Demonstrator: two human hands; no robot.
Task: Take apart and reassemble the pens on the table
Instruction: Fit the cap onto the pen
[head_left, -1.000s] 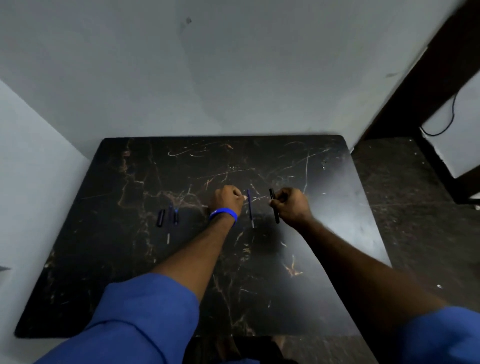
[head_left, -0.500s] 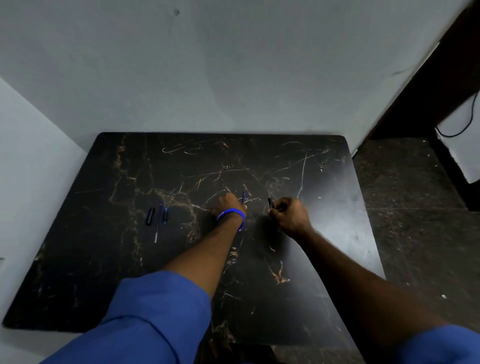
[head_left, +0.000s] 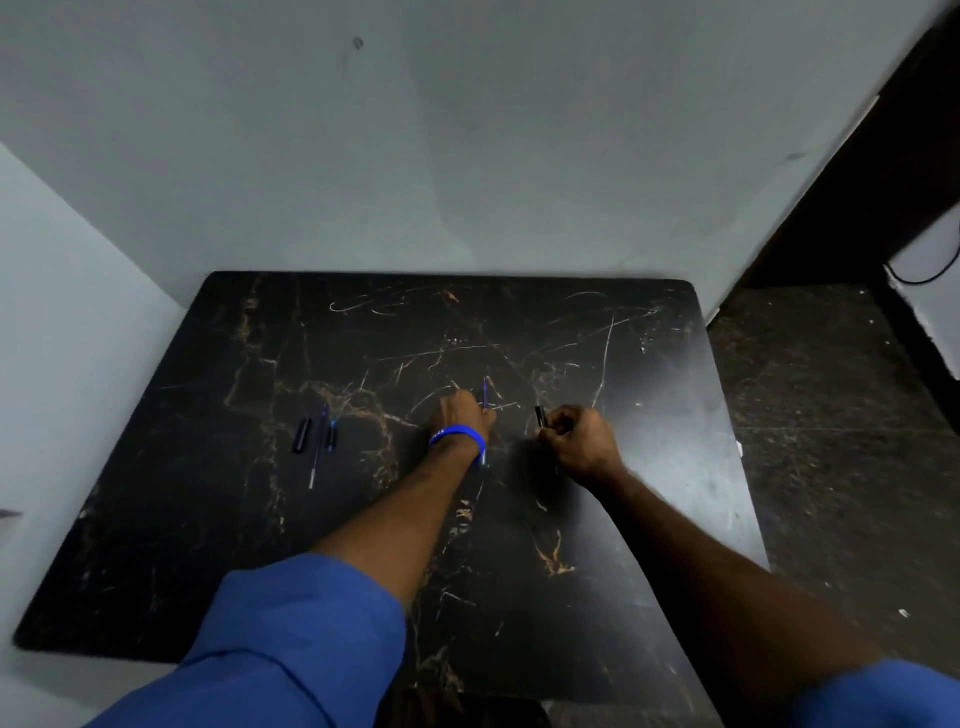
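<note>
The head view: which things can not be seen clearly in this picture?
- Head view: left hand covers the middle of the blue pen part.
- Right hand hides most of the black pen part.
- Loose pen pieces at left: too small and dark to identify.

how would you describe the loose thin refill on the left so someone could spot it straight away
On the dark marble table, look well left of the left hand to a small cluster of pen parts. The refill is the long thin stick between two short stubby pieces, reaching nearer the person than either.
</note>
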